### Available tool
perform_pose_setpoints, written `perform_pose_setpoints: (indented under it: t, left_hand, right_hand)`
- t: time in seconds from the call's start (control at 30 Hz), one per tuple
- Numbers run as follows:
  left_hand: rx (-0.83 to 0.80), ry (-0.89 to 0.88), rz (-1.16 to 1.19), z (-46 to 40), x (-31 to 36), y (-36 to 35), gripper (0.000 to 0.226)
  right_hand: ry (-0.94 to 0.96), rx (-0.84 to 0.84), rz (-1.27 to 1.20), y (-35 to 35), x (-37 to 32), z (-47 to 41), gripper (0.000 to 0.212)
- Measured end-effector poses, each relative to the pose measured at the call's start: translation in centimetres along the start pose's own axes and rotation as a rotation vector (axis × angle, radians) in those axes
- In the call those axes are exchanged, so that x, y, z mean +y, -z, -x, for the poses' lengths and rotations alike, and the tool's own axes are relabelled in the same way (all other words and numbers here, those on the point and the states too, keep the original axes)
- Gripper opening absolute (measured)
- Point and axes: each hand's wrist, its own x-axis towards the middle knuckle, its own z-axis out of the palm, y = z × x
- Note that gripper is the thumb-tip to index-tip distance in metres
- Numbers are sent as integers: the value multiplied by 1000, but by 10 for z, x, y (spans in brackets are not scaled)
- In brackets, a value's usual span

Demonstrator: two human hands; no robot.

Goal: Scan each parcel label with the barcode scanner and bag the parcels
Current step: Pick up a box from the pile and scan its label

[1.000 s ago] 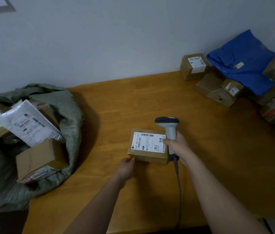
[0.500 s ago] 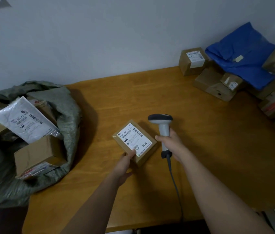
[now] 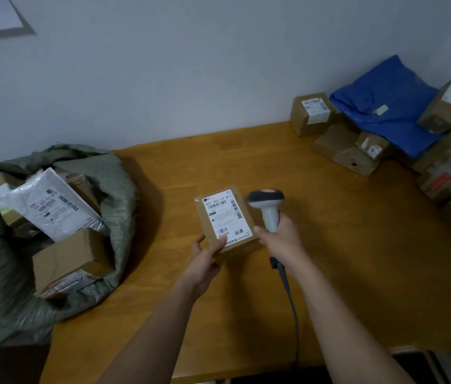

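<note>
One small cardboard parcel (image 3: 225,221) has been turned and lifted within the last second: it lay flat and square to the table edge, and now the left hand (image 3: 205,257) pinches its near corner, thumb on the white shipping label (image 3: 228,217), with the label's long side running away from the person; the right hand (image 3: 281,241) stays wrapped round the grip of the corded barcode scanner (image 3: 267,206), head just beside the parcel's right edge; I judge the scan is done or about to be, and bagging comes next; the wooden table (image 3: 329,259) carries a grey-green woven sack (image 3: 119,189) at left, already holding parcels; unscanned cartons (image 3: 311,113) and a blue mailer bag (image 3: 384,103) are heaped far right against the pale wall (image 3: 191,65).
</note>
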Motion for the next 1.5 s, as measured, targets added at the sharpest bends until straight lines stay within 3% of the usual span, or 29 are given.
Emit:
perform_pose_setpoints:
  t: [0.1, 0.23, 0.47, 1.27, 1.5]
  left_hand:
    - [42, -60, -29, 2, 14, 1, 74]
    - [101, -115, -8, 9, 30, 4, 74]
    - [189, -160, 32, 17, 45, 13, 86]
    - [309, -226, 98, 43, 40, 26, 89]
    - [648, -341, 183, 60, 64, 62, 88]
  right_hand:
    - [85, -33, 21, 14, -41, 13, 28]
    - [55, -172, -23, 36, -93, 35, 45]
    - [172, -288, -90, 56, -141, 73, 49]
    - [272, -308, -159, 86, -174, 119, 52]
    - [127, -401, -214, 59, -168, 112, 49]
